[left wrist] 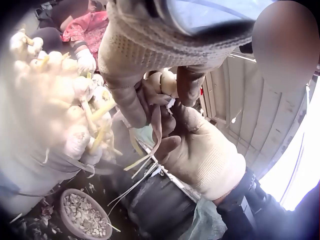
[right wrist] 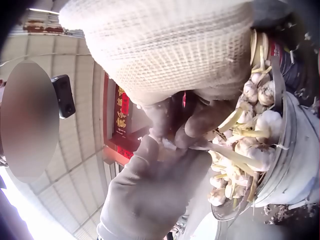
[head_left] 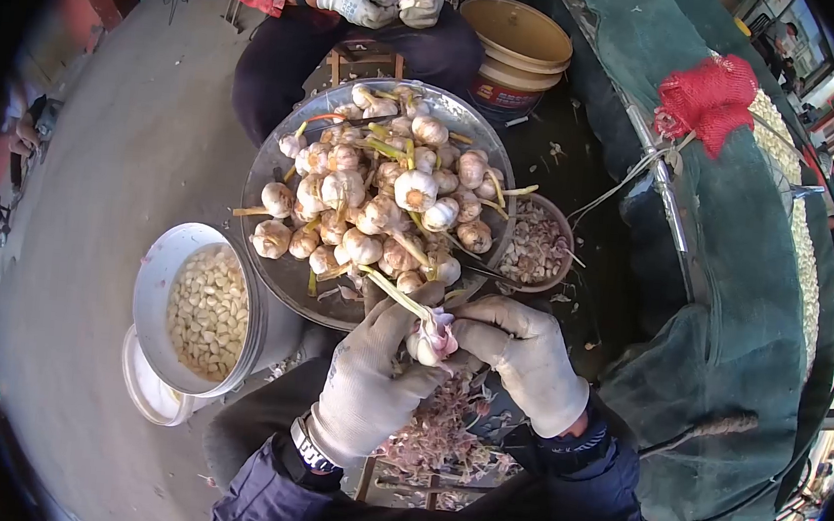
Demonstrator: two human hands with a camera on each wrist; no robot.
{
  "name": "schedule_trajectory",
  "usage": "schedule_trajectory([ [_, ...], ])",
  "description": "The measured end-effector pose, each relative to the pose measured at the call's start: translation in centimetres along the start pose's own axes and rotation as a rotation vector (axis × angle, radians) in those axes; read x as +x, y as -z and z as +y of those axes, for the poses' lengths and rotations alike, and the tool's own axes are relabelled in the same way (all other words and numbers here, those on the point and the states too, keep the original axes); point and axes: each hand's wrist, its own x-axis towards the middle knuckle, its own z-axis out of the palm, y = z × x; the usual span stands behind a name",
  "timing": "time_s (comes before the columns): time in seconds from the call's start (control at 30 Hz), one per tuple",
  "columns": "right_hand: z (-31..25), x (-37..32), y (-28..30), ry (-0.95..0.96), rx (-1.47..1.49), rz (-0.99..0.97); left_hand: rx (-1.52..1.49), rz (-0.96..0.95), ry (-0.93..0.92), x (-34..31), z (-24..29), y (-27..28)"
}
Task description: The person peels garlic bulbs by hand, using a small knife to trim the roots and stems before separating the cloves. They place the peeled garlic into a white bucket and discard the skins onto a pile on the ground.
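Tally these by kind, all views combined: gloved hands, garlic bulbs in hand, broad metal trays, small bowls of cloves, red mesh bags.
Gloved hands: 4 (wearer's left hand and right hand, plus the opposite person's pair)
Held garlic bulb: 1
Metal tray: 1
Small bowl: 1
Red mesh bag: 1
Total: 8
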Motion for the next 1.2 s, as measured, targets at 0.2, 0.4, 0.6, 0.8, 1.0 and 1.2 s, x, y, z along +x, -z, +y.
schedule_trajectory([
  [0.2,-1.0,-0.7,-0.5,-0.204,-0.032,0.061,0.308,-0.058,-0.185,0.0,-0.3,-1.4],
  [0.4,0.5,-1.4,0.1,-0.180,0.046,0.098,0.464,-0.073,-0.252,-0.5,-0.7,-2.6],
  [0.6,1.8,-1.9,0.5,-0.059,0.027,0.068,0.457,-0.060,-0.209,-0.7,-0.5,-3.2],
  [0.8,3.5,-2.2,0.5,0.030,0.042,0.056,0.498,-0.032,-0.270,-1.1,-1.1,-3.6],
  [1.0,3.7,-2.3,0.4,-0.203,0.174,0.045,0.528,-0.085,-0.316,-1.4,-1.8,-3.3],
  [1.2,5.6,-1.1,0.3,-0.150,0.239,0.077,0.471,-0.035,-0.236,-0.6,-1.5,-3.3],
])
